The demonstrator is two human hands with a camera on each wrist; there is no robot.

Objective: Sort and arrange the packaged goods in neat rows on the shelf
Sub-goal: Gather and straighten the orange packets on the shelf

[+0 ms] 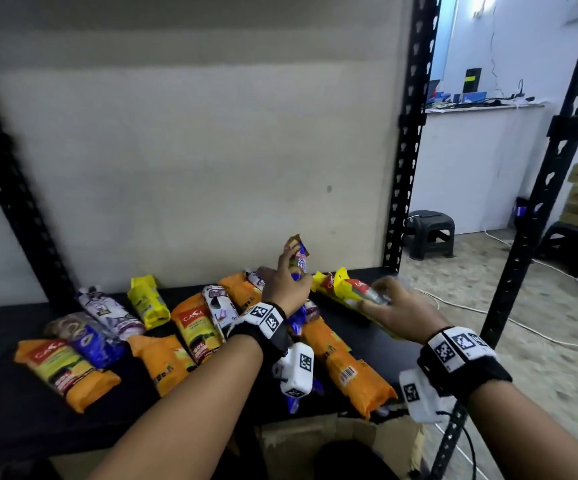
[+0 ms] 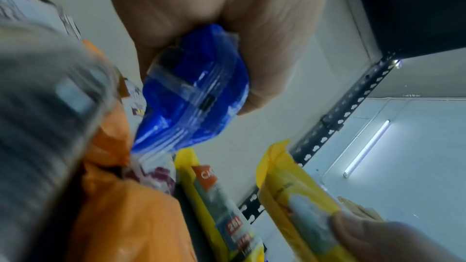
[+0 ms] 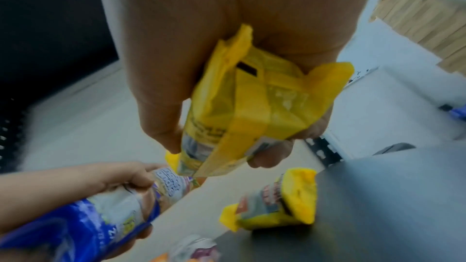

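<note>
My left hand point(image 1: 289, 284) grips a blue biscuit packet point(image 1: 299, 263) and holds it up above the black shelf point(image 1: 381, 336); its blue end point(image 2: 194, 91) fills the left wrist view. My right hand point(image 1: 389, 310) grips a yellow packet point(image 1: 351, 289) near the shelf's right end, and the right wrist view shows fingers curled round the yellow packet point(image 3: 252, 103). A second yellow packet point(image 3: 274, 200) lies on the shelf just beyond it. Orange packets point(image 1: 349, 365), a yellow packet point(image 1: 147, 299), white-purple packets point(image 1: 107, 311) and a blue packet point(image 1: 93, 341) lie scattered across the shelf.
Black perforated uprights point(image 1: 407, 133) frame the shelf, with a pale back panel point(image 1: 194, 150) behind. A cardboard box point(image 1: 332, 441) sits below the shelf front. A dark stool point(image 1: 429, 233) and white cables point(image 1: 540, 327) are on the floor to the right.
</note>
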